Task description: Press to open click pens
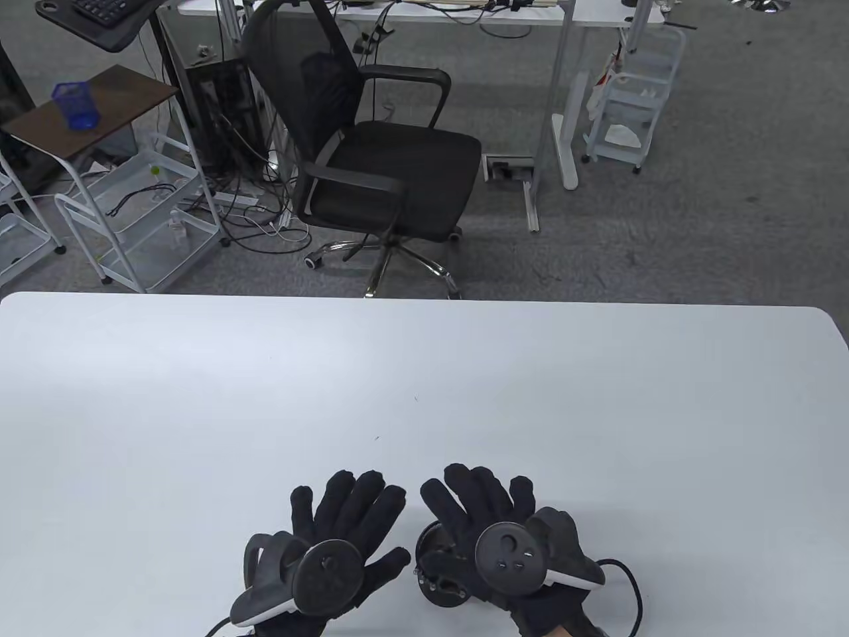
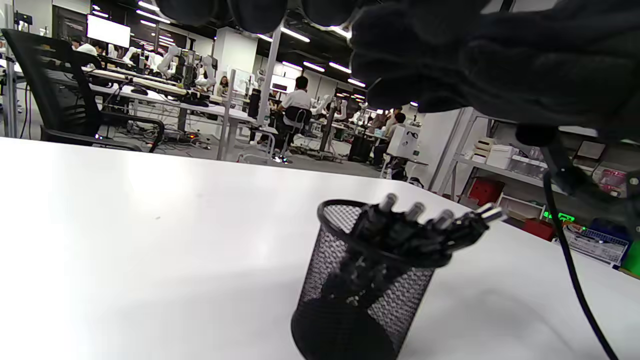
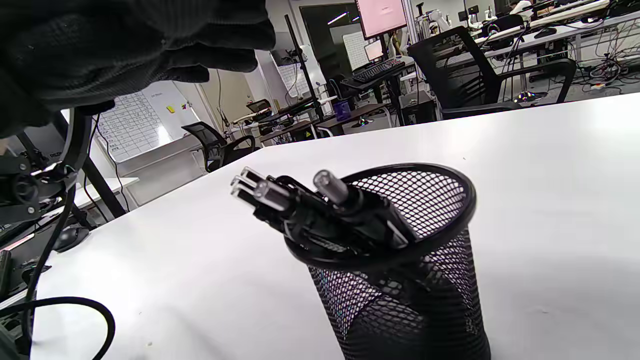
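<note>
A black mesh pen cup (image 1: 434, 564) stands near the front edge of the white table (image 1: 424, 385), between my two hands and partly under the right one. Several black click pens with silver push buttons (image 2: 425, 222) lean together in the cup (image 2: 350, 295); they also show in the right wrist view (image 3: 310, 210), inside the cup (image 3: 425, 280). My left hand (image 1: 351, 511) is spread flat, just left of the cup, and holds nothing. My right hand (image 1: 477, 497) is spread flat over the cup's right side and holds nothing.
The table's far edge (image 1: 424, 297) runs across the middle of the table view. Beyond it stand a black office chair (image 1: 378, 146), white wire carts (image 1: 142, 219) and a side table with a blue mesh cup (image 1: 75, 105). A black cable (image 1: 633, 584) trails from my right hand.
</note>
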Motion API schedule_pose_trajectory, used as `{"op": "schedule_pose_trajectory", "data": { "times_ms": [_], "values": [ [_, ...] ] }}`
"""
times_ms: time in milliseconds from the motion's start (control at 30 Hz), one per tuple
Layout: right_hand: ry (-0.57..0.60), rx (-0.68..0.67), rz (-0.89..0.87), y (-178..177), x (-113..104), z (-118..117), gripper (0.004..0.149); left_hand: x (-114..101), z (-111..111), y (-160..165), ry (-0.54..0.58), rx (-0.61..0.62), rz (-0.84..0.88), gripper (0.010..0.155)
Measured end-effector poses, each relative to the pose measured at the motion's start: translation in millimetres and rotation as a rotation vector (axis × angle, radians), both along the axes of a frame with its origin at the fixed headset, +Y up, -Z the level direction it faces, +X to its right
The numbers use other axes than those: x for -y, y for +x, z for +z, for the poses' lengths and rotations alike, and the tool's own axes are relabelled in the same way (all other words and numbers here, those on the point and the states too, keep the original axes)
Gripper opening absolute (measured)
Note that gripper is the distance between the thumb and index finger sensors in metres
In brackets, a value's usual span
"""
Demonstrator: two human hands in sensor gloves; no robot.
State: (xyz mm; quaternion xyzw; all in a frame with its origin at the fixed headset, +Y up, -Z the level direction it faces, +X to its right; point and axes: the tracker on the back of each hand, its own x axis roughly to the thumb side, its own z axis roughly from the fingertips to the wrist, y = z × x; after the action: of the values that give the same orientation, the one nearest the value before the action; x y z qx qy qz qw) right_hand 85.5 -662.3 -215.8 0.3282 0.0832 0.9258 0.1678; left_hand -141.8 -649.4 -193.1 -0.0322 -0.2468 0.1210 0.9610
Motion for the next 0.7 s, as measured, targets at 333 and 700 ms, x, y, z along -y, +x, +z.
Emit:
{"op": "schedule_pose_trajectory", "data": {
  "times_ms": [333,700],
  "values": [
    [0.000,-0.002,-0.007,0,0,0,0.078,1,-2,-1,0.001,0.001,0.008,0.069],
    [0.025,0.015,-0.032,6,-8,3,0.078,29,-25,3,-0.164,0.203,0.092,0.069]
  ]
}}
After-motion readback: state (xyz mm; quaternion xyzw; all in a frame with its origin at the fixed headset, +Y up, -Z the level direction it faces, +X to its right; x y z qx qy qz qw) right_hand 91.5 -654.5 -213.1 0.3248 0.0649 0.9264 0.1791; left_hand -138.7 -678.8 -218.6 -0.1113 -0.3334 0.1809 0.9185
